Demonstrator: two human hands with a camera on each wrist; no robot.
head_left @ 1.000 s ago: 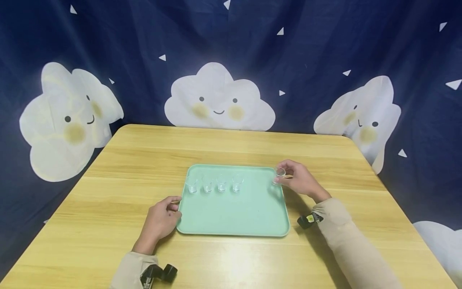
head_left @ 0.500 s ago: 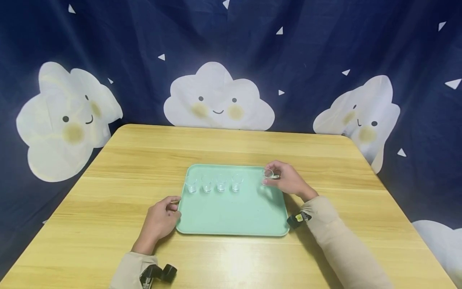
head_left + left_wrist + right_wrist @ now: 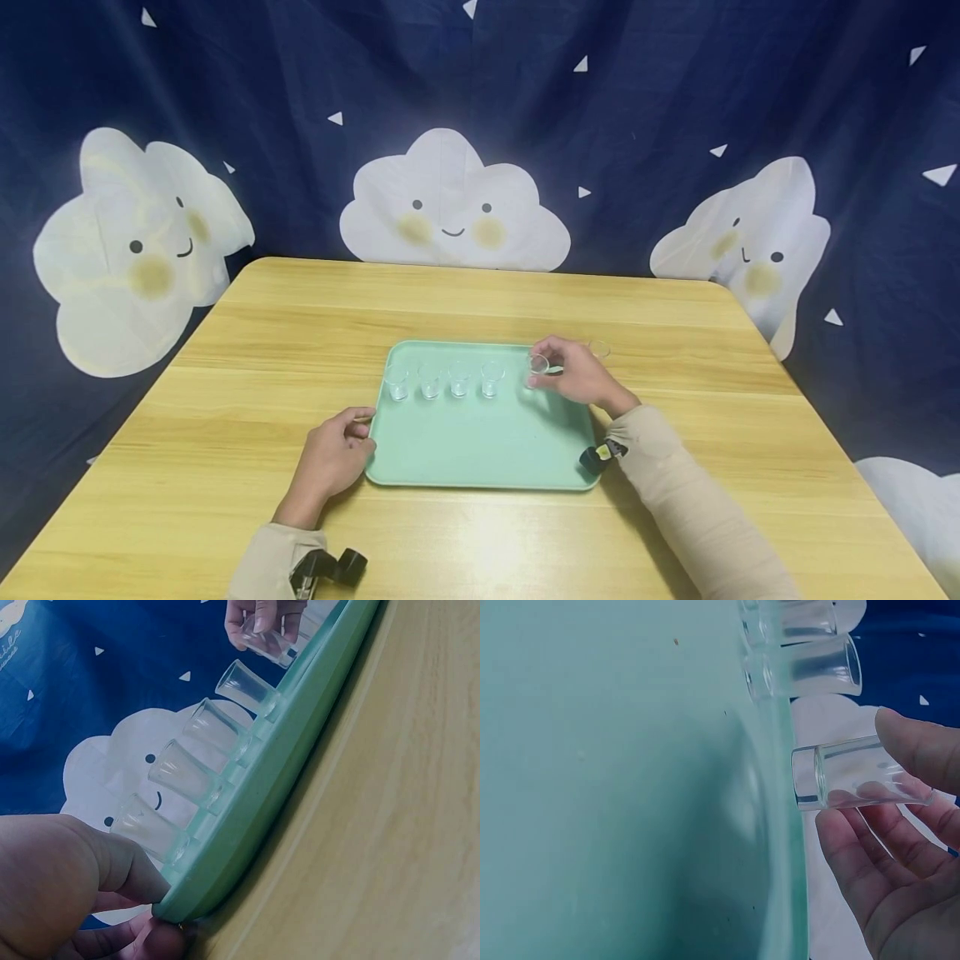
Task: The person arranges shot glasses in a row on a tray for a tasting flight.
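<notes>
A light green tray lies on the table, bearing a row of several clear shot glasses along its far left part. My left hand pinches the tray's left rim, thumb above and fingers below in the left wrist view. Over the tray's far right part, my right hand holds another clear shot glass between thumb and fingers. That glass is upright, its base a little above the tray, to the right of the row with a gap between.
Another clear glass stands behind my right hand, just beyond the tray's far right corner and partly hidden. The wooden table extends around the tray. A dark blue curtain with white clouds hangs behind.
My right hand has moved left with its shot glass, from the tray's right edge toward the row. The glass behind it has come into view. My left hand has stayed at the rim.
</notes>
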